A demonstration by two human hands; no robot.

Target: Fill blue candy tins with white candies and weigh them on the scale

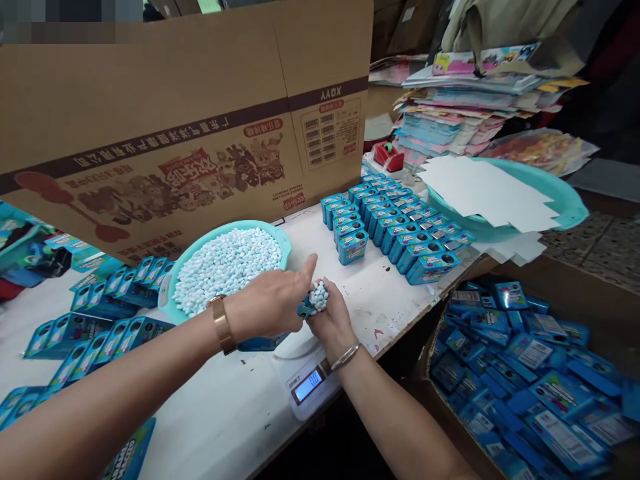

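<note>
My left hand (275, 300) reaches in from the left, index finger extended and the others curled round a small blue box (304, 308), mostly hidden beneath it. My right hand (334, 317) is cupped, palm up, around a small heap of pale blue and white candies (319, 295), right beside that box. Another blue surface, likely a box (263, 343), shows under my left wrist. A white digital scale (300, 350) lies below my hands, its display (309, 385) reading 0.0. Behind my left forearm stands a turquoise basin (287, 245) full of the same candies.
Rows of blue boxes (387, 223) stand to the right, more boxes (100, 333) at left. A large printed carton (200, 120) walls off the back. At lower right, an open carton (435, 333) holds many flat blue packs. White card sheets (490, 193) cover another turquoise basin (570, 207).
</note>
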